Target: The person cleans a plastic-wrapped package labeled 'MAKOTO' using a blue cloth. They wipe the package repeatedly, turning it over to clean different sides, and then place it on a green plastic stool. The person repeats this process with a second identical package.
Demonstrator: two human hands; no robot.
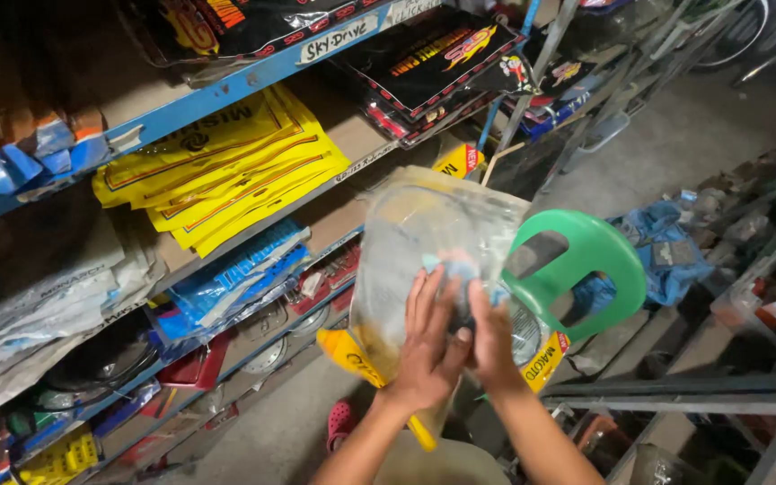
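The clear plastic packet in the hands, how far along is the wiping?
Done: cannot tell, the clear plastic packet looks dusty and yellowed. In hand: left hand and right hand press a pale blue cloth against its front. Left: the yellow packets and blue packets lie on the shelves.

**Much of the packet stayed out of sight**

The left hand [430, 346] and right hand [493, 337] covered the middle of the clear plastic packet [424, 242], whose cloudy film blurred its contents. The packet hid part of the green stool [599, 260]. Both forearms ran off the bottom edge. The shelves [226, 90] were cut off at the left.
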